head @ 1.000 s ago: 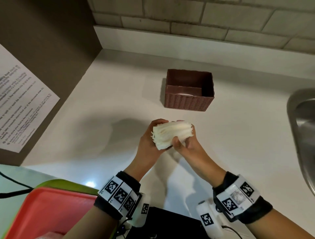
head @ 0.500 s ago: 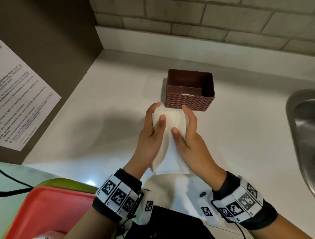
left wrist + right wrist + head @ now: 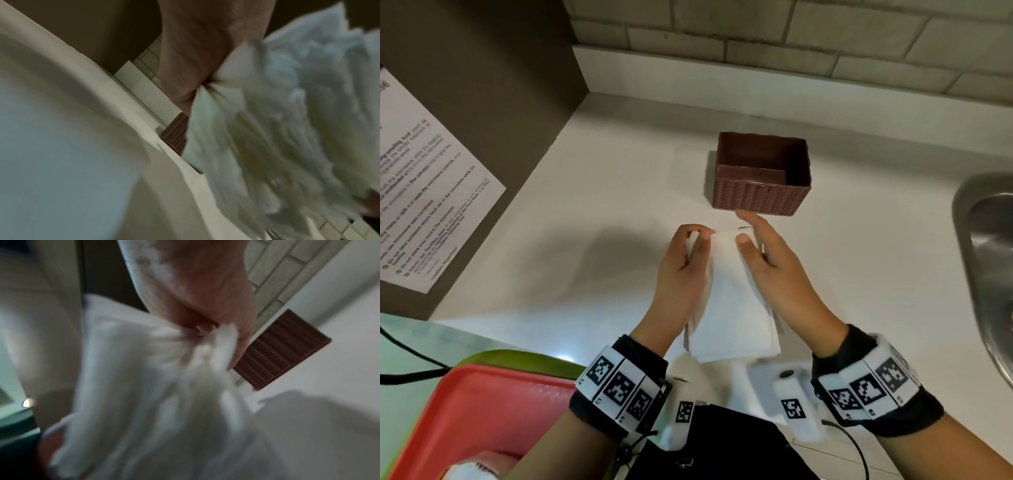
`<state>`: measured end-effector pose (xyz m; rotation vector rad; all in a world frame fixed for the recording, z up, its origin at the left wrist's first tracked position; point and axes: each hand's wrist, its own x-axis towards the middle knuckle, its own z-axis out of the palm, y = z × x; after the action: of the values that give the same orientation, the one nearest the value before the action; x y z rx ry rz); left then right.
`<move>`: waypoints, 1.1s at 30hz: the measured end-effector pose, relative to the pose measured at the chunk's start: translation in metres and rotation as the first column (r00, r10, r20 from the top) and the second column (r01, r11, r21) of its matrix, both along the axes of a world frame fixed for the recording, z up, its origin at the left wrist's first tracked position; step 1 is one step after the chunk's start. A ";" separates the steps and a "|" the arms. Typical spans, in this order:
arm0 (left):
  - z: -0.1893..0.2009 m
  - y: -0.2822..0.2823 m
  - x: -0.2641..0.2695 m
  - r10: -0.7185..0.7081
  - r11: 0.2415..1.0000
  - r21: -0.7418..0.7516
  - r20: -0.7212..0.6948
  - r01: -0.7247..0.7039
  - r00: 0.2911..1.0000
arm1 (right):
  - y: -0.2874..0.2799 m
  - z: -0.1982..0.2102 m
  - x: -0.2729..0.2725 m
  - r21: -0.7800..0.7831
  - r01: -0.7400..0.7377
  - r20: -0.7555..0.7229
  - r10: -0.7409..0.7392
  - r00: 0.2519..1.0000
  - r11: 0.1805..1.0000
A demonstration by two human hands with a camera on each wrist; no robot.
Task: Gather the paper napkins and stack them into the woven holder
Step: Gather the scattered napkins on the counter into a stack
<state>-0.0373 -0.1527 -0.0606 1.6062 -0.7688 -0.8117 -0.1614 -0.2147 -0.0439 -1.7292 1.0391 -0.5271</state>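
From the head view, both hands hold one stack of white paper napkins (image 3: 729, 294) above the counter (image 3: 585, 205), just in front of the brown woven holder (image 3: 760, 195). The left hand (image 3: 681, 274) curls round the stack's left edge, thumb on top. The right hand (image 3: 774, 263) pinches the right edge, thumb on top and index finger stretched toward the holder. Only this view shows the holder's inside, with a brown divider. The left wrist view shows the fanned napkin edges (image 3: 277, 129) and a sliver of the holder (image 3: 176, 134); the right wrist view shows fingers bunching the paper (image 3: 154, 369) in front of the holder's ribbed wall (image 3: 281, 350).
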 end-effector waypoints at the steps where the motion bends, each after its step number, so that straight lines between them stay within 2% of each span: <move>1: 0.001 -0.001 0.001 0.032 0.999 -0.004 -0.037 -0.032 0.999 | 0.001 -0.002 0.002 0.071 -0.009 0.008 0.009 1.000 0.997; 4: 0.008 0.000 -0.003 0.026 1.000 0.018 -0.140 -0.023 0.990 | 0.005 -0.004 0.006 0.163 0.040 0.007 -0.042 0.999 0.986; 6: 0.011 -0.001 -0.005 0.006 1.000 0.030 -0.067 -0.004 0.998 | 0.007 0.001 0.008 0.200 0.120 0.001 -0.123 0.992 0.972; 8: 0.010 -0.004 -0.002 0.087 0.996 0.025 -0.041 -0.086 0.995 | 0.010 0.007 0.007 0.259 0.139 -0.032 -0.136 0.990 0.956; 10: 0.011 -0.007 0.003 0.188 0.982 0.048 -0.171 -0.182 0.967 | 0.016 0.010 0.006 0.304 0.080 -0.085 -0.056 0.995 0.949; 12: 0.010 -0.008 0.004 0.196 0.980 0.090 -0.299 -0.177 0.934 | 0.021 0.008 0.005 0.298 0.076 -0.082 -0.053 0.995 0.952; 15: 0.008 -0.006 0.000 0.130 0.989 0.103 -0.234 -0.109 0.963 | 0.022 0.007 0.003 0.269 0.157 -0.034 -0.154 0.987 0.950; 17: 0.006 -0.006 0.002 0.162 0.985 0.094 -0.194 -0.146 0.967 | 0.025 0.007 0.002 0.287 0.103 -0.049 -0.093 0.994 0.952; 19: 0.008 -0.006 0.003 0.210 0.976 0.121 -0.276 -0.183 0.938 | 0.028 0.006 0.000 0.302 0.077 -0.062 -0.061 0.996 0.950; 21: 0.008 -0.003 -0.001 0.187 0.977 0.156 -0.332 -0.142 0.924 | 0.026 0.005 -0.001 0.276 0.164 -0.031 -0.162 0.986 0.947; 24: 0.012 0.005 -0.013 -0.008 0.983 0.181 -0.158 0.037 0.987 | 0.023 0.004 0.000 0.296 0.293 0.034 -0.316 0.948 0.909; 26: 0.010 0.006 -0.015 -0.037 0.982 0.184 -0.054 0.047 0.998 | 0.025 0.005 0.002 0.312 0.268 0.034 -0.293 0.956 0.911; 28: 0.007 0.005 -0.014 -0.021 0.983 0.183 -0.031 0.026 0.999 | 0.027 0.004 0.003 0.295 0.228 0.021 -0.245 0.969 0.928; 33: 0.006 0.008 -0.016 -0.066 0.985 0.159 -0.021 0.069 0.998 | 0.024 0.007 0.004 0.258 0.246 0.033 -0.263 0.964 0.934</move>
<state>-0.0536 -0.1448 -0.0543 1.7204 -0.7663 -0.9541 -0.1576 -0.1909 -0.0371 -1.3528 1.2348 -0.5840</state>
